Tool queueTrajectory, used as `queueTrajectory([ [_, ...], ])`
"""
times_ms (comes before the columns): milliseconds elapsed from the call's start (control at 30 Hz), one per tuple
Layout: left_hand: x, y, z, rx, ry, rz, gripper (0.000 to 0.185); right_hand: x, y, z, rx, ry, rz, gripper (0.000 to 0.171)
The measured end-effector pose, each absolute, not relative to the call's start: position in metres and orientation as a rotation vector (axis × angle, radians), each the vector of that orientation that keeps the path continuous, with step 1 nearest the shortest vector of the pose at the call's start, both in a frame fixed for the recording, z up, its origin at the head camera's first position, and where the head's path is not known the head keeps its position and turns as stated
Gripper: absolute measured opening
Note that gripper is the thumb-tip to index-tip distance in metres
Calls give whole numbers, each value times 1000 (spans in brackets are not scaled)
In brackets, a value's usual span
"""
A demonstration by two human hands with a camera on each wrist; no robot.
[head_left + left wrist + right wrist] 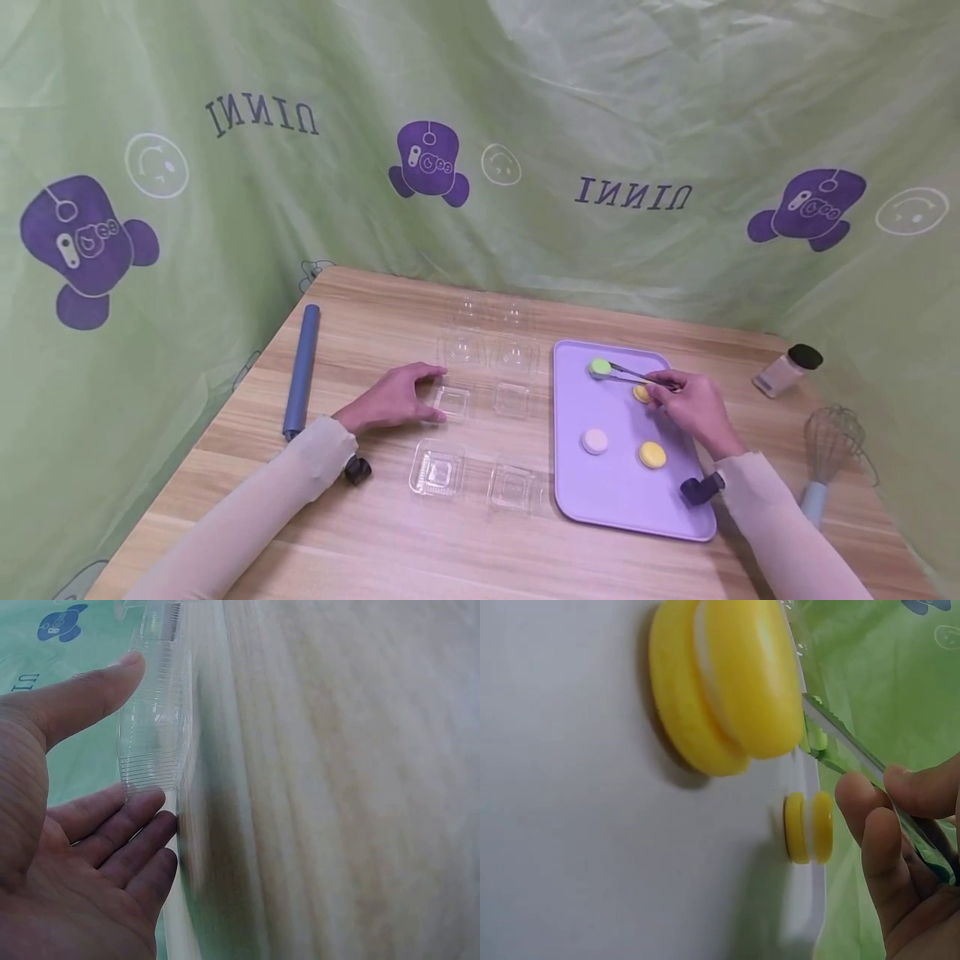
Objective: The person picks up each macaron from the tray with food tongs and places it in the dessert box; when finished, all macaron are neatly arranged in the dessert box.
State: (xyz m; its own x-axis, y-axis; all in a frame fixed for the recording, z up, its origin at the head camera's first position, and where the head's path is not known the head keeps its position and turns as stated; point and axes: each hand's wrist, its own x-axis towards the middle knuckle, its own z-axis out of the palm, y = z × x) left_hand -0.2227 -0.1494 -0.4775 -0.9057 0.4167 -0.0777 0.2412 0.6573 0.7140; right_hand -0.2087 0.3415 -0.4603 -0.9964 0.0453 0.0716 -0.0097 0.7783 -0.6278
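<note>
Near the tray's far edge, your right hand (693, 408) pinches slim metal tongs (633, 375), their long axis running from the hand toward the tray's far left corner, tips closed on a round green macaron (599, 367). Glossy yellow macarons (652, 454) and a pale one (595, 441) lie flat on the smooth lilac tray (630, 508). At mid-desk, your left hand (393, 402) rests with straight fingers and thumb against a clear ribbed plastic box (452, 402) on the wood-grain desk (420, 550)
</note>
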Motion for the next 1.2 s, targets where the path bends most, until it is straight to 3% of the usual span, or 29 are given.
queueTrajectory([
  [300,-222,-150,-478,527,2639,1092,88,-207,338,-443,-107,-2725,1189,35],
  [1200,-224,-149,-479,566,2635,1098,88,-215,313,-357,52,-2205,1433,29],
])
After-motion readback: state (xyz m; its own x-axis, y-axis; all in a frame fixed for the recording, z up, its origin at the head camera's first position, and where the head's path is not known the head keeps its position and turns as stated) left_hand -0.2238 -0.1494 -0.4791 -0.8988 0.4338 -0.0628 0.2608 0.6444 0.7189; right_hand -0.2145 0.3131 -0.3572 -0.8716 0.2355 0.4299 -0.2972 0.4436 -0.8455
